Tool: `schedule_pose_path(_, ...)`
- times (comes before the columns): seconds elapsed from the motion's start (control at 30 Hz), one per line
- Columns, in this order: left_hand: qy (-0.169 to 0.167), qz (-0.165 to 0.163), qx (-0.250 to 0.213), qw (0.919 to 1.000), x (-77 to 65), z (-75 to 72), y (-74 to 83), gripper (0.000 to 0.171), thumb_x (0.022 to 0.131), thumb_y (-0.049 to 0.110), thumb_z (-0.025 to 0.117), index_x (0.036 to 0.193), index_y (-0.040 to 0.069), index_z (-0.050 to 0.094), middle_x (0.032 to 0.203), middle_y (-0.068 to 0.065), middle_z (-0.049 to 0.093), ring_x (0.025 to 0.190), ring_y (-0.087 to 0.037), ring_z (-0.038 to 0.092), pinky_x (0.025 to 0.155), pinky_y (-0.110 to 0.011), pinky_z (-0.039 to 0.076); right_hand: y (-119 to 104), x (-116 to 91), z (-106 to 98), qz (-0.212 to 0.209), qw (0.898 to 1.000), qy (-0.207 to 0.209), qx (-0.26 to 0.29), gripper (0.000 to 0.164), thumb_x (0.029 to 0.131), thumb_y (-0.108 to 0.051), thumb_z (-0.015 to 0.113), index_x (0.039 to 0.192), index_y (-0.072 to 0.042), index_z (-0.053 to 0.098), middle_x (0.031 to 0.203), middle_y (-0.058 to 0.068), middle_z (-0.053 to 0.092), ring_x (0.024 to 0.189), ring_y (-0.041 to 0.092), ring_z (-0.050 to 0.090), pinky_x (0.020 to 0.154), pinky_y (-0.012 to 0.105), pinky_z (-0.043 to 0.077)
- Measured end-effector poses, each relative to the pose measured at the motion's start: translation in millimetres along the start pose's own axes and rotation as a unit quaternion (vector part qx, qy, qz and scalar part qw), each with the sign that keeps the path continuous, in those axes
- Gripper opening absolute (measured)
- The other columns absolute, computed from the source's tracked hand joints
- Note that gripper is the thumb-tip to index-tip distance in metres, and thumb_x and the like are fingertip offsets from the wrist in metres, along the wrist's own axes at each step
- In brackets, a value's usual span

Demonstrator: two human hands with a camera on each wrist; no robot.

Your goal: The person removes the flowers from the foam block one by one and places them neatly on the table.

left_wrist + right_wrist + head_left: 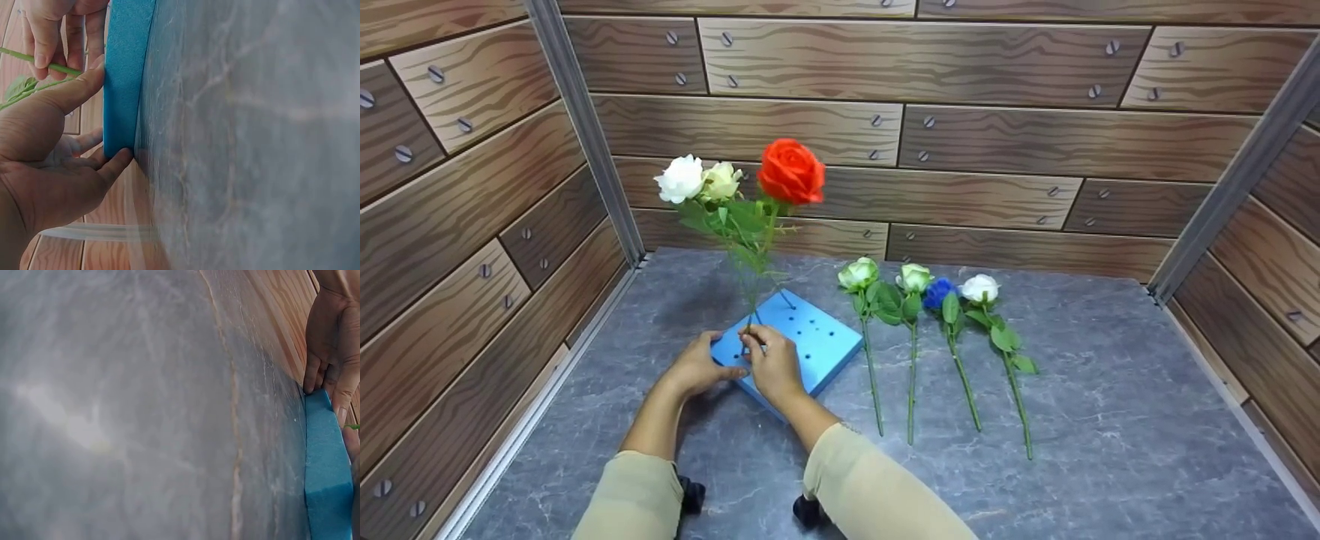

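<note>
A blue foam block (817,341) with small holes in its top lies on the table. My left hand (696,367) grips its near left corner, thumb on top and fingers along the side, as the left wrist view shows at the block's edge (121,84). Just above the holes, my right hand (772,366) pinches a green flower stem (42,61) near its lower end. Over the block rise a red rose (791,172), a white rose (681,180) and a pale yellow rose (721,181), their stems crossing close together. I cannot tell which bloom the pinched stem carries.
Right of the block, a row of flowers lies on the grey marbled table (1110,390): two pale green roses (859,274), a blue flower (940,293) and a white rose (980,289). Wood-patterned walls (960,60) enclose the back and both sides.
</note>
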State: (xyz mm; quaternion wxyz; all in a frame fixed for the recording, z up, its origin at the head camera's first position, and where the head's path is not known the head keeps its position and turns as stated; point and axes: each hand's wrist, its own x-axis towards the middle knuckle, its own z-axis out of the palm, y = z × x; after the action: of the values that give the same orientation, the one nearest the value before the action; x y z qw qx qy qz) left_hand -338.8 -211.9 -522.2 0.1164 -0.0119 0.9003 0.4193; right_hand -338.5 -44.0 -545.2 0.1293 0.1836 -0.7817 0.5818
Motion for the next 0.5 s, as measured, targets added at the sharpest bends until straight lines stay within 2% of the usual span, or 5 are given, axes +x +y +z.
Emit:
schedule_pose_path(0.23, 0.004, 0.001, -0.001, 1.0, 0.1, -0.1, 0.5, 0.1, 0.094, 0.028, 0.087, 0.167, -0.003, 0.027, 0.171, -0.036, 0.029, 0.158, -0.056, 0.033, 0.128, -0.066, 0.035, 0.5, 0.3, -1.8, 0.024, 0.998, 0.027, 0.059, 0.023, 0.113, -0.012, 0.058, 0.122, 0.001, 0.075, 0.116, 0.022, 0.076, 0.11, 0.035, 0.076, 0.085, 0.034, 0.068)
schedule_pose_path(0.4, 0.008, 0.002, 0.005, 0.9999, 0.3, 0.0, 2.2, 0.102, 0.092, 0.029, 0.089, 0.167, -0.004, 0.028, 0.172, -0.036, 0.029, 0.16, -0.055, 0.031, 0.13, -0.065, 0.032, 0.9, 1.2, -3.0, 0.063, 0.988, 0.059, 0.131, 0.02, 0.112, -0.009, 0.058, 0.123, -0.004, 0.074, 0.119, 0.029, 0.073, 0.112, 0.042, 0.074, 0.086, 0.04, 0.068)
schedule_pose_path(0.5, 0.007, 0.0, 0.004, 1.0, 0.2, 0.6, 2.8, 0.103, 0.093, 0.03, 0.089, 0.167, -0.004, 0.028, 0.172, -0.036, 0.028, 0.16, -0.055, 0.03, 0.13, -0.065, 0.031, 1.6, 1.6, -4.6, 0.091, 0.981, 0.071, 0.153, 0.021, 0.113, -0.011, 0.057, 0.125, -0.005, 0.073, 0.12, 0.029, 0.073, 0.114, 0.041, 0.073, 0.086, 0.039, 0.068)
